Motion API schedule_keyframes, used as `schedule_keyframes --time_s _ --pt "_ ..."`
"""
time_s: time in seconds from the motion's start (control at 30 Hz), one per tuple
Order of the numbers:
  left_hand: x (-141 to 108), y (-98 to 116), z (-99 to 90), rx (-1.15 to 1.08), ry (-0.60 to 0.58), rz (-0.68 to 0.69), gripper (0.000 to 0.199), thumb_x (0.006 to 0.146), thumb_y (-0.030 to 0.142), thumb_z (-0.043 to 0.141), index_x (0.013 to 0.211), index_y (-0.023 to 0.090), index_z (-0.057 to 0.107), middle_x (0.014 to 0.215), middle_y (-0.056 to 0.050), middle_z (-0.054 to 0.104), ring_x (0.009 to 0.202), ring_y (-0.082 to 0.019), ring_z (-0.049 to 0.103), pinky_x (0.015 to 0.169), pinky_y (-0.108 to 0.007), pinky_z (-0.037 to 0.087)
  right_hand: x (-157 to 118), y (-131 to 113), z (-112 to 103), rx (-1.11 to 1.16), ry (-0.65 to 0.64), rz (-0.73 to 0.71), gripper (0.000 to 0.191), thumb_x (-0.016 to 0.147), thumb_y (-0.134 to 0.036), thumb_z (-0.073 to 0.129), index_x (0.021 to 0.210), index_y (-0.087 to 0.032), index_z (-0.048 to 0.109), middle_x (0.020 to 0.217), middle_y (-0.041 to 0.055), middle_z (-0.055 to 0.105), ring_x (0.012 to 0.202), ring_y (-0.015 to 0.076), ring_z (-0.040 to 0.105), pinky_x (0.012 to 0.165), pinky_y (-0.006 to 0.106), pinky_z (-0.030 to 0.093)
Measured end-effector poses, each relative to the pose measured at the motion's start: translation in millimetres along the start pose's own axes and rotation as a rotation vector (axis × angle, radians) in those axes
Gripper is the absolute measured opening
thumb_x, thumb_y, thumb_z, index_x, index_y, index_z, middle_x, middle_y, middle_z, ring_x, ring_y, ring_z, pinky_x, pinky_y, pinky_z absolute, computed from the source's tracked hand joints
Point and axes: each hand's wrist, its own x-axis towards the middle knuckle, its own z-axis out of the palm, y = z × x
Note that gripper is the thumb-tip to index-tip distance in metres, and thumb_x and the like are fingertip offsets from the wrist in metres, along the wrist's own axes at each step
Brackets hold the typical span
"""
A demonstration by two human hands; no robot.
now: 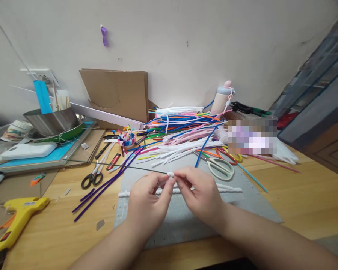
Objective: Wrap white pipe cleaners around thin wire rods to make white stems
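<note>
Pinching a white pipe cleaner (170, 174) onto a thin wire (115, 165), the left hand (146, 200) and right hand (198, 193) met fingertip-closed over the grey mat (253, 204) at the worktop's middle; judging by the small coil, wrapping had barely begun, most wire left bare.

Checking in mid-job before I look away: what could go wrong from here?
The thin wire sticks out far past the left hand and could sweep into the black scissors. The white pipe cleaner end, pinched only by fingertips with the right hand, might slip and unwind.
</note>
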Motion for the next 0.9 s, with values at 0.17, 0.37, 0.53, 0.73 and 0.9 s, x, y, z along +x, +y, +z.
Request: schedule_keyframes --time_s 0.17,0.37,0.53,0.73,0.9 --pt "-0.3 0.6 1.1 -0.094 0.043 -0.133 0.016 0.076 0.029 0.064 0.067 0.015 0.065 0.059 -0.001 0.062 0.050 -0.011 0.053 0.048 -0.022 0.042 -6.5 -0.4 2.7 -0.142 0.065 -0.221 0.022 0.085 -0.006 0.049 0.102 -0.015 0.057 0.084 0.0065 0.065 0.077 0.0173 0.058 0.069 0.030 0.045" --pt "6.1 6.0 -7.5 -0.344 -0.003 -0.296 0.018 0.074 0.031 0.066 0.067 0.015 0.066 0.065 -0.003 0.066 0.060 -0.014 0.059 0.055 -0.023 0.047 -1.2 -8.6 -3.0 0.157 -0.051 0.006 0.015 0.087 -0.016 0.052 0.101 -0.019 0.056 0.081 0.0033 0.062 0.071 0.0137 0.057 0.064 0.027 0.045" --pt "14.4 4.6 -20.8 -0.462 -0.167 -0.304 0.018 0.072 0.028 0.069 0.063 0.015 0.062 0.058 -0.001 0.062 0.052 -0.011 0.056 0.048 -0.020 0.042 12.5 -7.6 -16.3 1.011 -0.561 0.616 0.022 0.089 -0.039 0.047 0.092 -0.017 0.050 0.063 -0.0013 0.058 0.037 0.0055 0.044 0.031 0.014 0.026" --pt "15.9 1.0 -24.5 -0.529 -0.284 -0.235 0.014 0.071 0.025 0.070 0.065 0.014 0.065 0.063 -0.004 0.062 0.058 -0.014 0.057 0.055 -0.025 0.045 14.1 -2.5 -18.0 1.452 -0.741 0.814 0.021 0.087 -0.032 0.055 0.082 -0.012 0.057 0.049 -0.0063 0.049 0.029 0.0007 0.027 0.028 0.012 0.018" --pt "14.9 -1.5 -21.8 -0.639 -0.275 -0.280 0.017 0.073 0.027 0.069 0.063 0.016 0.061 0.060 -0.001 0.061 0.057 -0.013 0.055 0.055 -0.024 0.042 9.7 -7.3 -11.7 1.431 -0.626 0.795 0.020 0.084 -0.032 0.058 0.079 -0.013 0.057 0.046 -0.0070 0.048 0.029 0.0007 0.025 0.028 0.013 0.016"
